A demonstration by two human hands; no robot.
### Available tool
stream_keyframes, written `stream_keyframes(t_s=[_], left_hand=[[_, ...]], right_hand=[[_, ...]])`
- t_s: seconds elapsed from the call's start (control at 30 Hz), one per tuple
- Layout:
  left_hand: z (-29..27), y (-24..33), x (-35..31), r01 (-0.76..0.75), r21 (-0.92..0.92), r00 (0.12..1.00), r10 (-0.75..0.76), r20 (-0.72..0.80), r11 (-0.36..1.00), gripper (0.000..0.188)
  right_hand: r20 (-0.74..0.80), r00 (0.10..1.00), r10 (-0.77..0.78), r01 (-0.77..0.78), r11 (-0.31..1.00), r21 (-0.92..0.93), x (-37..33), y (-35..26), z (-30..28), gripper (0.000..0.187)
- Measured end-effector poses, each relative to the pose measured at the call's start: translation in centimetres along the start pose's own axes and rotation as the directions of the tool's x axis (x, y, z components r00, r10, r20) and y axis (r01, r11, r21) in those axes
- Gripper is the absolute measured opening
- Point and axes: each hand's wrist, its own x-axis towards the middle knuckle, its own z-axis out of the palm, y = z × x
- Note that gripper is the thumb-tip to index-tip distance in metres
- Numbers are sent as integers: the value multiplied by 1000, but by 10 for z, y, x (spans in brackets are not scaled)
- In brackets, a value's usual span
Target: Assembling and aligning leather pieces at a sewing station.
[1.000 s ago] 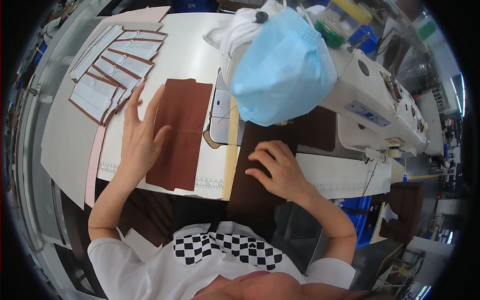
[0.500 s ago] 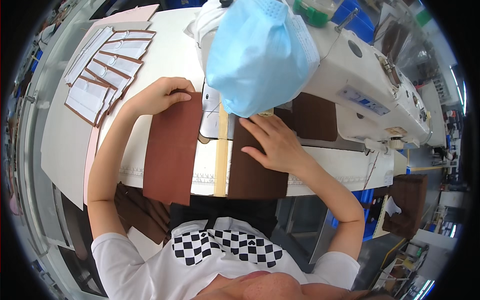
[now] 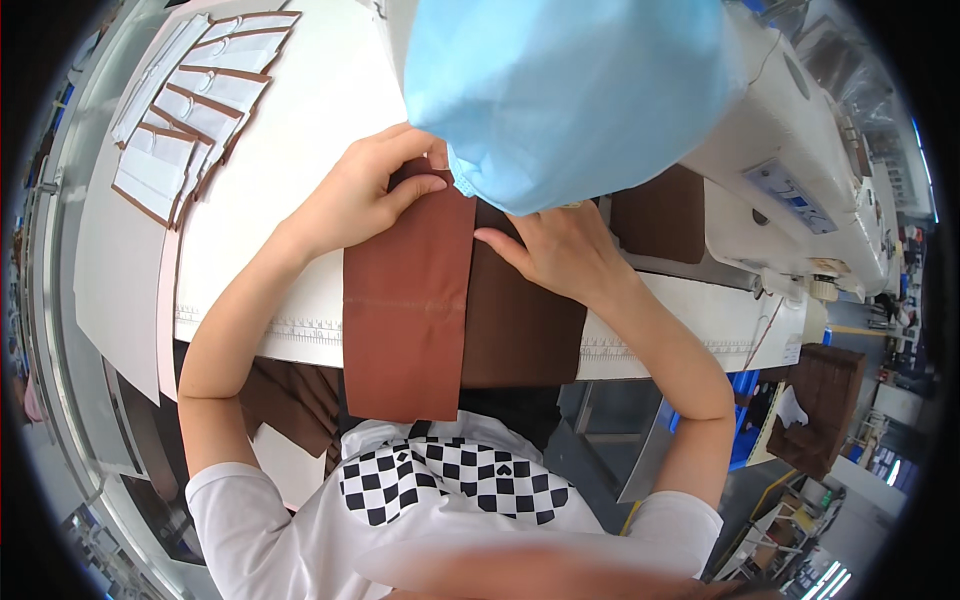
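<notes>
My left hand (image 3: 375, 195) pinches the far end of a flat reddish-brown strip (image 3: 405, 340), thumb on top. The strip hangs over the table's near edge. Its right edge overlaps a dark brown panel (image 3: 525, 335). My right hand (image 3: 570, 255) rests flat on that panel, thumb spread out toward the strip's edge. A light blue covering like a disposable face mask (image 3: 570, 90) hides the right fingertips, the far ends of both pieces and the needle area of a white sewing machine (image 3: 740, 150).
Several white pieces with brown borders (image 3: 200, 100) lie fanned at the far left. Another dark brown piece (image 3: 660, 215) lies under the machine arm. A printed ruler (image 3: 665, 350) runs along the white table's (image 3: 250, 270) near edge. Brown material (image 3: 285, 405) lies below the table at left.
My left hand has brought the reddish-brown strip rightward, onto the dark panel's left edge, covering the yellow tape strip. The right hand stays on the dark panel. The blue covering looks larger.
</notes>
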Motion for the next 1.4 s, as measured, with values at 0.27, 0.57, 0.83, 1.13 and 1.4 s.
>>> stream_keyframes(t_s=[0.27, 0.57, 0.83, 1.13, 1.4], left_hand=[[13, 3, -4, -90, 303, 995, 98, -11, 949, 23], [16, -5, -2, -190, 393, 976, 215, -19, 900, 24], [17, -10, 4, -216, 447, 965, 261, -39, 868, 25], [16, -13, 4, -224, 488, 966, 257, -1, 843, 29], [16, -16, 4, -283, 453, 947, 322, -8, 845, 35]], right_hand=[[27, 999, 32, -32, 999, -32, -4, -8, -1, 47], [41, 998, 42, -40, 998, -57, -6, -13, -3, 52], [31, 999, 35, -32, 997, -76, -3, -11, -3, 49], [40, 998, 40, -38, 997, -67, -3, -12, -5, 48], [55, 997, 62, -57, 994, -92, -5, -13, 0, 48]])
